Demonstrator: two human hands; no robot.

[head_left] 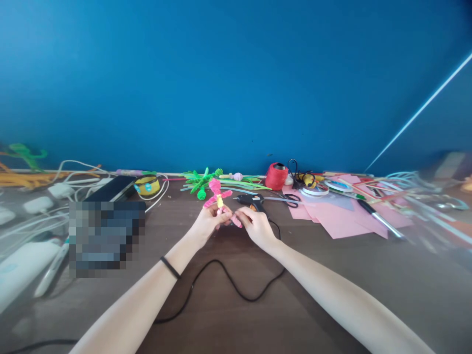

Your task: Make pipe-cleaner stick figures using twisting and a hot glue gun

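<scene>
A pink pipe-cleaner flower (217, 194) with a yellow centre is held up over the brown table (332, 275), between both hands. My left hand (207, 221) is closed around its lower part, fingers pinched together. My right hand (255, 222) pinches a pink petal piece at the flower's right side. A black hot glue gun (252, 199) lies just behind my right hand, and its black cord (236, 287) loops across the table between my forearms. A black band sits on my left wrist.
Green pipe-cleaner stems (202, 181) lie behind the flower. A red thread spool (276, 176), scissors (292, 198), tape rolls (313, 190), pink paper sheets (332, 216) and a pen (379, 219) lie to the right. White cables, chargers and a blurred-out box (106, 236) fill the left.
</scene>
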